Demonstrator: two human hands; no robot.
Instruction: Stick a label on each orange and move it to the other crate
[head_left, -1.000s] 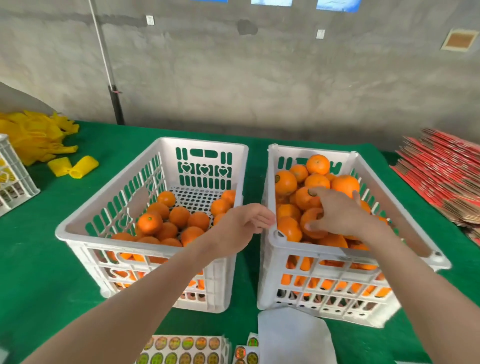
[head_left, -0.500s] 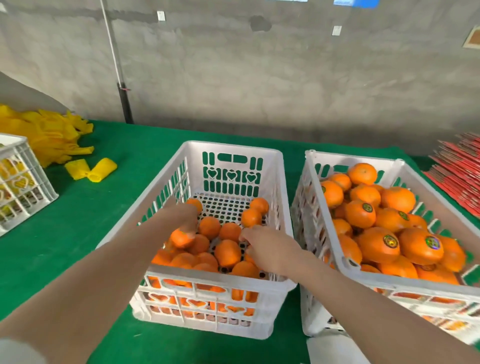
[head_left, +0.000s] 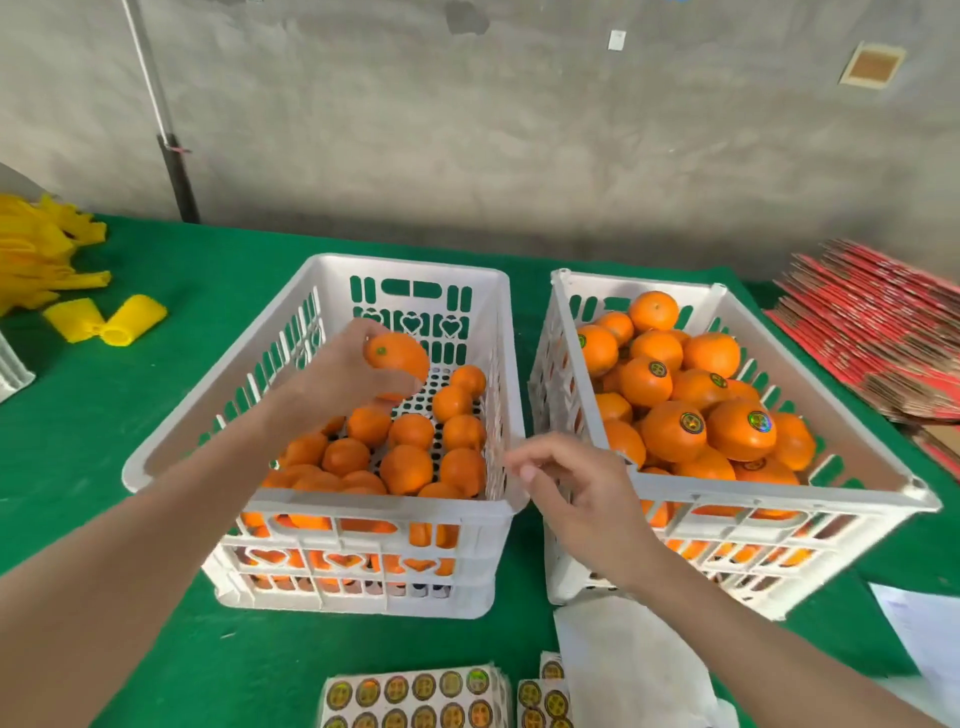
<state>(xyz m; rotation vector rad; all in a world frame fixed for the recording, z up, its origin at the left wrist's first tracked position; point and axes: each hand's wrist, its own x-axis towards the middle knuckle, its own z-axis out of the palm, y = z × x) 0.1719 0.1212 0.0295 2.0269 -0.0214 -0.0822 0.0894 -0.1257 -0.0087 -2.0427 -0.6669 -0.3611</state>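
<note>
- Head view shows the left hand (head_left: 343, 374) raised over the middle of the left crate (head_left: 322, 501), gripping one orange (head_left: 397, 356) with fingers and thumb curled round it; the fruit is clear of the pile below and touches nothing but the hand
- The small green spot on that orange looks like its stem end, not a sticker; so I judge it still unlabelled
- The right hand (head_left: 576, 483) hangs just beside the left crate's near right corner, in the gap towards the right crate (head_left: 753, 491); its fingers are loosely curled and nothing shows between them
- Loose oranges (head_left: 410, 467) cover the near half of the left crate's floor, with perforated bottom bare at the far end; none that I can see carries a label
- To the right of the left crate, the right crate is heaped with fruit, and several labelled oranges (head_left: 675, 428) show round shiny stickers on top
- Label sheets (head_left: 415, 696) lie on the green table (head_left: 104, 441) just in front of the left crate, nearest the person, with many stickers unpeeled
- Step in hand, as I read it: an orange has been picked and waits for its label; sticking and transfer are not yet done
- The next move calls for the right hand to drop to the sheets, peel one sticker cleanly with a fingertip, and press it onto a smooth patch of skin; the left hand should turn the fruit so that patch faces up, then carry it to the right crate and set it where it will not roll off the heap
</note>
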